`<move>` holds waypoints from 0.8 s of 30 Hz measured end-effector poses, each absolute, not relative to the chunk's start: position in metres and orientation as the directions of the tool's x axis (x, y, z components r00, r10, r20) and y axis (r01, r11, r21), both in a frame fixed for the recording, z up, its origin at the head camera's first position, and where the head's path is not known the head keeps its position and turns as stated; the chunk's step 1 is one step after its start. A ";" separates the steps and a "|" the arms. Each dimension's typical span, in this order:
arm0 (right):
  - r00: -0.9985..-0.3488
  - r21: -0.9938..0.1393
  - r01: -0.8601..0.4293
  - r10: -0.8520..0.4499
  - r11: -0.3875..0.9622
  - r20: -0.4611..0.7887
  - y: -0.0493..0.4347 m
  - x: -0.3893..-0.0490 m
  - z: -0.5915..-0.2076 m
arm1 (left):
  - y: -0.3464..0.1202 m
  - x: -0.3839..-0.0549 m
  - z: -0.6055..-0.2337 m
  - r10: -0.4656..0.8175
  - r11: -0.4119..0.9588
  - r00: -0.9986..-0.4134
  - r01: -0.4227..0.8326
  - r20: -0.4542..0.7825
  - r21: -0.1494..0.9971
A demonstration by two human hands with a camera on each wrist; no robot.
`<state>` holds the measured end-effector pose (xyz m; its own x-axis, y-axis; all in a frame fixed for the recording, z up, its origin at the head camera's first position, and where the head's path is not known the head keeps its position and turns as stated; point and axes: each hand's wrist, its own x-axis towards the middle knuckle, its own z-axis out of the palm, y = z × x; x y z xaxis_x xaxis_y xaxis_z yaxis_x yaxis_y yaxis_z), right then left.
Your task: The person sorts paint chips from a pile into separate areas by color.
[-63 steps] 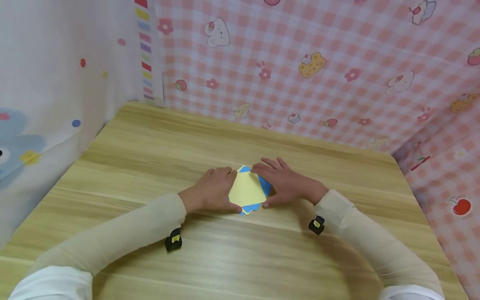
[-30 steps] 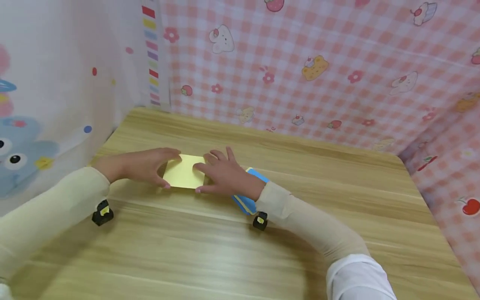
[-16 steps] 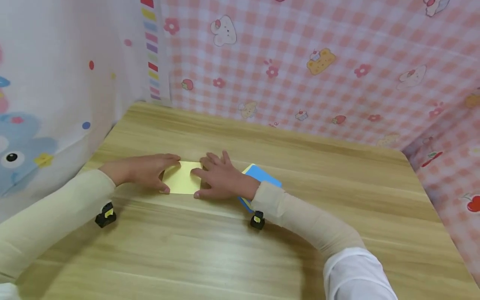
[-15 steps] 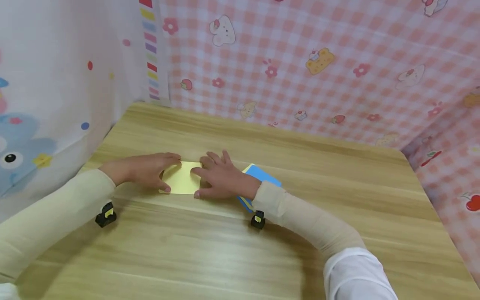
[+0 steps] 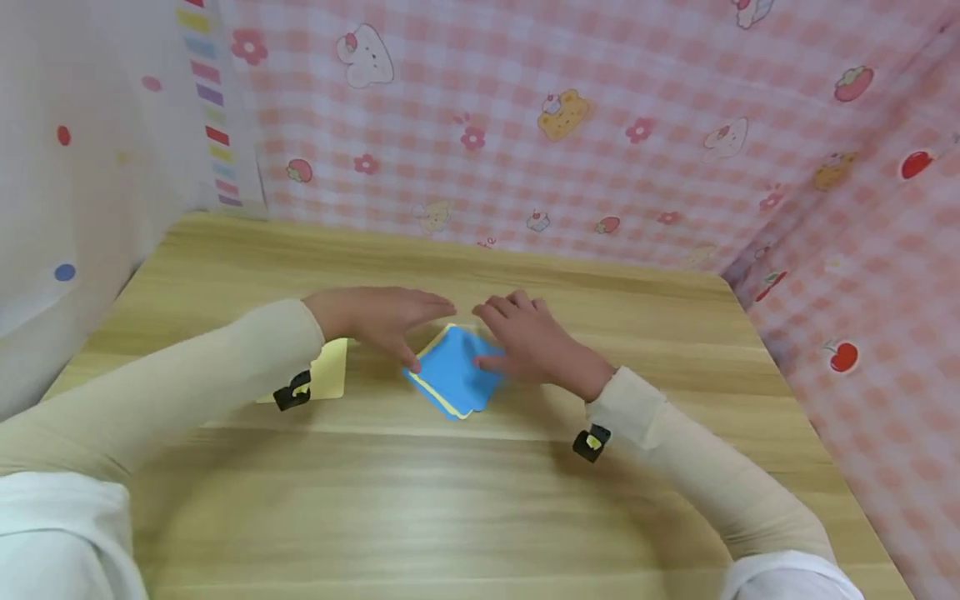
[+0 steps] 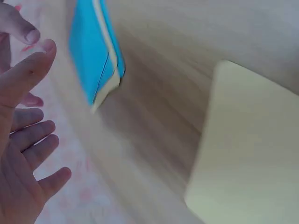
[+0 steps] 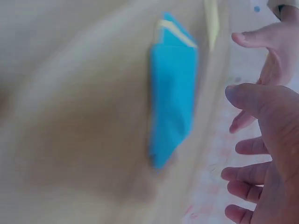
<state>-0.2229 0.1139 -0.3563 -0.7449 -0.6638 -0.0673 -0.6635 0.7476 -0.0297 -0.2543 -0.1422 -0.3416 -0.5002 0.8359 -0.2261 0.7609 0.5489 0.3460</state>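
A loose stack of blue and yellow square paper sheets [image 5: 456, 371] lies on the table, a blue one on top and yellow edges peeking out at the lower left. My left hand [image 5: 382, 321] hovers at its left side, fingers extended and thumb over the near-left edge. On the other side my right hand [image 5: 536, 343] is spread, its thumb overlapping the blue sheet. Both wrist views show the hands holding nothing, with the stack [image 7: 173, 93] below them. A single yellow paper sheet [image 5: 332, 372] lies to the left, partly hidden by the left forearm.
The wooden table [image 5: 420, 508] reaches back to a pink checked cloth wall [image 5: 450, 100], with another cloth on the left. A small black camera mount [image 5: 591, 443] hangs under the right wrist, and a similar mount [image 5: 292, 392] under the left.
The yellow sheet was between both hands on the left; they have let go of it and moved right to the blue-topped stack. Earlier, a yellow sheet lay on top of that stack.
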 end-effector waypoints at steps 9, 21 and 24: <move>-0.783 -0.064 -0.608 -0.611 0.791 -0.117 0.115 -0.188 -0.392 | -0.118 -0.259 -0.374 0.842 0.526 -0.441 0.800 -0.311 0.287; -0.774 -0.124 -0.615 -0.626 0.779 -0.093 0.130 -0.191 -0.396 | -0.103 -0.255 -0.373 0.845 0.517 -0.445 0.821 -0.297 0.240; -0.762 -0.164 -0.627 -0.643 0.761 -0.075 0.139 -0.196 -0.388 | -0.101 -0.255 -0.367 0.844 0.524 -0.463 0.817 -0.269 0.239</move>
<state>-0.1964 0.1387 -0.3878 -0.7618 -0.6435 -0.0746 -0.6271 0.7615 -0.1641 -0.2555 -0.1011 -0.3667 -0.4633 0.8444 -0.2688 0.8172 0.5245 0.2391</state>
